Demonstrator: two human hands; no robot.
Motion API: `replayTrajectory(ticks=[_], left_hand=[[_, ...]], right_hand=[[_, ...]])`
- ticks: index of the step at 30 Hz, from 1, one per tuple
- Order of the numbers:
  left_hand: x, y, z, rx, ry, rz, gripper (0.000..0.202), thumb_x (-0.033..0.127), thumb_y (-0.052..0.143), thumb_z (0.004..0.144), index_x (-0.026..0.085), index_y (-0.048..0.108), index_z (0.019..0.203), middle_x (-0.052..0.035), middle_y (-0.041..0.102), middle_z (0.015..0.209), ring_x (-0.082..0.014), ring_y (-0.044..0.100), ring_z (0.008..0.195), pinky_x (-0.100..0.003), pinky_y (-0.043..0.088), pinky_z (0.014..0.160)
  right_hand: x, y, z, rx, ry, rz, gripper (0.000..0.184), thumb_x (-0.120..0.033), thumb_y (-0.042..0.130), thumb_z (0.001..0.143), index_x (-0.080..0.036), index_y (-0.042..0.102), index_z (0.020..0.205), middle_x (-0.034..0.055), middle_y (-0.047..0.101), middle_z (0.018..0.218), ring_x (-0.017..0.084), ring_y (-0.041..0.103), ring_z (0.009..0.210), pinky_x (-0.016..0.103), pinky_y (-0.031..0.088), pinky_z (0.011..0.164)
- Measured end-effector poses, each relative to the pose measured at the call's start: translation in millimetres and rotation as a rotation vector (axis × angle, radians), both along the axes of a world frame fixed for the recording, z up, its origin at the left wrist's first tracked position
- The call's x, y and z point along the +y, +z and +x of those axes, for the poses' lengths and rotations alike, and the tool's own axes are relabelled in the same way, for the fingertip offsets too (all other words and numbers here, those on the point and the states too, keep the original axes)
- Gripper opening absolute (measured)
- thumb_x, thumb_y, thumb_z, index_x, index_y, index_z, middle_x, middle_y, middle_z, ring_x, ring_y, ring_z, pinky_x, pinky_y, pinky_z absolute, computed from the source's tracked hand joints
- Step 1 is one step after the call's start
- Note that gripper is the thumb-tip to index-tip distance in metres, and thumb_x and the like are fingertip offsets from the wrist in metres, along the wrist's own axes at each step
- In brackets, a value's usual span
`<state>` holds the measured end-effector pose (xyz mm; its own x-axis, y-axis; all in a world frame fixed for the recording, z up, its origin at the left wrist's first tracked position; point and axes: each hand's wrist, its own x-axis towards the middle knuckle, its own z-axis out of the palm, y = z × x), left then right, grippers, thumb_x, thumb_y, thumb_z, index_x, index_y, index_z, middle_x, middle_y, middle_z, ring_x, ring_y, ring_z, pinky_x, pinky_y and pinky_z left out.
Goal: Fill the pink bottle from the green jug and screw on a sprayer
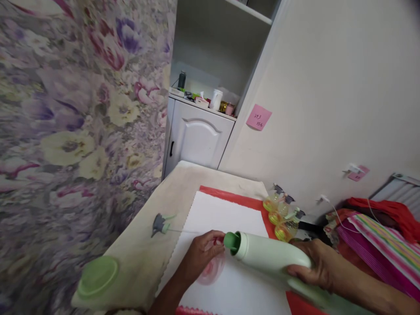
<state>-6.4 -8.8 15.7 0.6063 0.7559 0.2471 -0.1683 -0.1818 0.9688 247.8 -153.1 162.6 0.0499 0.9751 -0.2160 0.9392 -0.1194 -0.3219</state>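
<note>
My right hand (313, 267) is wrapped round a large pale green bottle (272, 255), which lies tipped almost flat. Its open green spout points left at my left hand (197, 257). My left hand is closed on the neck of a small clear pink bottle (212, 270) resting on a white cloth (226, 214). The spout sits right at the pink bottle's mouth. A grey and green spray nozzle (160, 224) with its thin tube lies on the table to the left. The green cap (97, 275) rests near the table's front left corner.
Three small yellow spray bottles (282, 215) stand at the cloth's right edge on a red mat (229, 197). A white cupboard (197, 135) with jars on top stands behind. Flowered wallpaper is on the left, and striped cloths (377, 236) are piled on the right.
</note>
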Motion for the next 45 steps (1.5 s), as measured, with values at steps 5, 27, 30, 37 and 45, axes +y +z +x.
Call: replayTrajectory(ticks=[5, 27, 30, 37, 45], left_hand=[[1, -1.4, 1, -0.014, -0.005, -0.008, 0.020, 0.027, 0.064, 0.080, 0.022, 0.069, 0.099, -0.0003, 0.070, 0.092, -0.0181, 0.062, 0.090, -0.026, 0.043, 0.081], [-4, 4.3, 3, 0.065, 0.073, 0.035, 0.019, 0.033, 0.066, 0.079, 0.022, 0.070, 0.094, -0.0005, 0.072, 0.091, -0.0181, 0.063, 0.089, -0.024, 0.044, 0.080], [-5, 5.1, 2, 0.061, 0.074, 0.026, 0.020, 0.034, 0.065, 0.080, 0.022, 0.070, 0.094, -0.0008, 0.072, 0.092, -0.0185, 0.064, 0.089, -0.025, 0.045, 0.080], [-5, 6.7, 1, 0.086, 0.098, 0.044, 0.021, 0.036, 0.065, 0.079, 0.022, 0.070, 0.094, -0.0006, 0.072, 0.090, -0.0183, 0.063, 0.087, -0.025, 0.044, 0.079], [-5, 8.6, 0, 0.116, 0.097, 0.062, 0.017, 0.031, 0.066, 0.079, 0.021, 0.070, 0.091, 0.0013, 0.070, 0.084, -0.0164, 0.062, 0.082, -0.023, 0.043, 0.075]], right_hand=[[4, 5.5, -5, -0.066, 0.003, 0.001, 0.037, -0.054, 0.058, 0.077, -0.017, 0.063, 0.079, 0.0016, 0.064, 0.067, 0.013, 0.053, 0.058, 0.022, 0.035, 0.051], [11, 30.4, -15, -0.270, 0.032, -0.053, 0.037, -0.056, 0.055, 0.077, -0.020, 0.066, 0.076, 0.0044, 0.068, 0.066, 0.016, 0.057, 0.056, 0.026, 0.036, 0.050], [11, 35.3, -19, -0.269, 0.036, -0.056, 0.036, -0.055, 0.057, 0.076, -0.020, 0.066, 0.076, 0.0044, 0.068, 0.065, 0.016, 0.057, 0.056, 0.026, 0.035, 0.050], [15, 37.2, -20, -0.267, 0.031, -0.065, 0.039, -0.059, 0.058, 0.073, -0.020, 0.066, 0.075, 0.0049, 0.068, 0.065, 0.018, 0.059, 0.058, 0.025, 0.037, 0.049], [16, 35.2, -15, -0.277, 0.066, -0.045, 0.038, -0.058, 0.058, 0.075, -0.020, 0.064, 0.074, 0.0040, 0.067, 0.064, 0.015, 0.055, 0.054, 0.025, 0.033, 0.048]])
